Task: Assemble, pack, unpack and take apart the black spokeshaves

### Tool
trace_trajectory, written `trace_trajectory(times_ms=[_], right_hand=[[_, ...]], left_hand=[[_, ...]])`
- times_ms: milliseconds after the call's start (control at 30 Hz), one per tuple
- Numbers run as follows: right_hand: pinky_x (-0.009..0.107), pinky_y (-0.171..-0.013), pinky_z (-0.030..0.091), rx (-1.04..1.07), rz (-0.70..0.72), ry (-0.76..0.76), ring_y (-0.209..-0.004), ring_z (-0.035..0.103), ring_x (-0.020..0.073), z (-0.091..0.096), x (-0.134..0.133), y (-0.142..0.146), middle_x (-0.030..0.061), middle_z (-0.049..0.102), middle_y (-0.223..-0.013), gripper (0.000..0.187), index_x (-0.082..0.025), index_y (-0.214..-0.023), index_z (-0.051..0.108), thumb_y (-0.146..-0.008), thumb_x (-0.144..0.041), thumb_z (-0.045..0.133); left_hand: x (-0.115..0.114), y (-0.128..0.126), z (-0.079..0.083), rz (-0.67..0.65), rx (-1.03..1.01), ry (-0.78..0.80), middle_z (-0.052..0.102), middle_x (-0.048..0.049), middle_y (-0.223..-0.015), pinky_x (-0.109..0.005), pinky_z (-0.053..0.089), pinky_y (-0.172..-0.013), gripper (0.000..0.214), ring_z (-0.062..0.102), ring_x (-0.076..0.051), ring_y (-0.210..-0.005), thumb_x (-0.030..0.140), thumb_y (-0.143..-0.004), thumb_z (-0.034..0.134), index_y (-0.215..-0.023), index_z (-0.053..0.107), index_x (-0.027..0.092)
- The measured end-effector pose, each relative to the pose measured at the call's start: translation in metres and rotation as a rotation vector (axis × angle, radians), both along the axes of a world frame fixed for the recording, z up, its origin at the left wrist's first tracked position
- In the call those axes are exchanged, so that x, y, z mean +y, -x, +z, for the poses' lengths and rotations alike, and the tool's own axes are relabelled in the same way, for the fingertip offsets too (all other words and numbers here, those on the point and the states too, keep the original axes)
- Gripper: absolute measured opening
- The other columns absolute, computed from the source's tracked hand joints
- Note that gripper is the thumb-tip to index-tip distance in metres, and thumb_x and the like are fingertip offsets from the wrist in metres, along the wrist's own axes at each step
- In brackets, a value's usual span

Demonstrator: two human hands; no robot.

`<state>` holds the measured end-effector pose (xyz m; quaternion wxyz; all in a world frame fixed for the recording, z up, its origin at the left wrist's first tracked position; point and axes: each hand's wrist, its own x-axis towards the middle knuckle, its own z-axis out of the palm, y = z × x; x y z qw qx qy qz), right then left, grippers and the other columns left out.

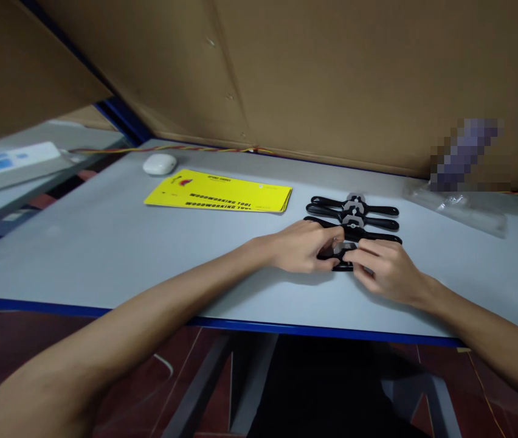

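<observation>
A row of black spokeshaves with two long handles and grey metal middles lies on the table, one behind another. My left hand is closed around the left side of the nearest spokeshave, thumb and fingers by its metal middle. From the right, my right hand pinches the same tool near its centre. Most of this spokeshave's handles is hidden by my hands. Behind my left hand, the next tool's left handle shows in part.
Yellow printed cards lie stacked left of the tools. A white rounded case sits behind them. Clear plastic packaging rests at right, below a pixelated purple object. A power strip is far left; a cardboard wall stands behind.
</observation>
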<state>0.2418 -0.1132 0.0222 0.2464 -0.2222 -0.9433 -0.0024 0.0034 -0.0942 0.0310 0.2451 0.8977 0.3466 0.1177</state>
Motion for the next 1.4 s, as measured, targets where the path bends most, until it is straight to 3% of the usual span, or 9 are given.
trace_trajectory(times_ms=[100,267,433,667,867,1067,1267,1400], right_hand=[[0.031,-0.060,0.040,-0.021,-0.093,-0.015,-0.068,0.060,0.0172,0.002,-0.007,0.004,0.0052,0.072,-0.082,0.022,-0.016,-0.108,0.073,-0.097,-0.021,0.055],[0.033,-0.057,0.033,-0.098,-0.156,-0.094,-0.065,0.061,0.0175,0.001,-0.013,0.006,0.0045,0.072,-0.077,0.020,-0.018,-0.096,0.072,-0.100,-0.021,0.053],[0.031,-0.061,0.035,-0.098,-0.081,-0.110,-0.064,0.059,0.0160,0.000,-0.009,0.004,0.0029,0.071,-0.076,0.030,-0.018,-0.101,0.075,-0.100,-0.009,0.046],[0.031,-0.058,0.034,-0.019,0.031,-0.191,-0.058,0.052,0.0133,-0.001,-0.007,0.008,0.0002,0.065,-0.069,0.032,-0.019,-0.081,0.071,-0.097,-0.005,0.046],[0.033,-0.058,0.035,-0.010,-0.172,-0.149,-0.059,0.058,0.0153,0.004,-0.012,0.010,0.0018,0.071,-0.073,0.016,-0.016,-0.091,0.070,-0.094,-0.027,0.060],[0.033,-0.058,0.032,-0.057,-0.203,-0.135,-0.058,0.058,0.0150,0.002,-0.012,0.009,0.0021,0.072,-0.074,0.016,-0.016,-0.089,0.070,-0.095,-0.025,0.059],[0.032,-0.061,0.032,-0.085,-0.058,-0.171,-0.060,0.055,0.0143,0.000,-0.011,0.008,0.0012,0.068,-0.072,0.028,-0.017,-0.089,0.072,-0.098,-0.008,0.048],[0.031,-0.062,0.032,-0.099,0.004,-0.162,-0.060,0.051,0.0135,0.001,-0.008,0.007,0.0017,0.067,-0.073,0.031,-0.017,-0.082,0.071,-0.097,-0.006,0.047]], left_hand=[[0.000,-0.001,-0.001,0.011,0.000,-0.014,0.062,0.0012,-0.064,-0.031,0.030,-0.054,0.017,0.048,-0.014,-0.052,0.037,-0.081,0.058,-0.082,0.051,0.022],[0.000,-0.003,0.001,0.008,0.004,-0.020,0.063,-0.0002,-0.063,-0.031,0.031,-0.055,0.019,0.049,-0.015,-0.053,0.036,-0.079,0.057,-0.072,0.046,0.023],[0.000,-0.003,0.001,0.001,0.013,-0.017,0.062,0.0000,-0.061,-0.031,0.029,-0.054,0.016,0.048,-0.015,-0.052,0.035,-0.077,0.057,-0.073,0.048,0.023],[-0.003,-0.005,0.006,0.013,0.057,-0.027,0.061,0.0007,-0.062,-0.030,0.026,-0.053,0.015,0.046,-0.014,-0.051,0.034,-0.076,0.057,-0.076,0.050,0.022],[-0.005,-0.006,0.008,0.022,0.065,-0.020,0.058,0.0019,-0.060,-0.030,0.027,-0.053,0.015,0.046,-0.014,-0.051,0.035,-0.079,0.057,-0.079,0.051,0.022],[-0.004,-0.004,0.008,0.014,0.041,0.006,0.059,0.0021,-0.061,-0.030,0.028,-0.054,0.014,0.044,-0.013,-0.051,0.034,-0.079,0.058,-0.077,0.050,0.022],[-0.002,-0.003,0.007,-0.015,-0.004,0.022,0.059,0.0020,-0.062,-0.029,0.029,-0.054,0.012,0.047,-0.013,-0.052,0.032,-0.078,0.056,-0.077,0.050,0.022],[-0.002,-0.003,0.006,0.001,0.005,0.019,0.058,0.0027,-0.062,-0.030,0.028,-0.054,0.013,0.044,-0.012,-0.051,0.032,-0.075,0.057,-0.078,0.048,0.022]])
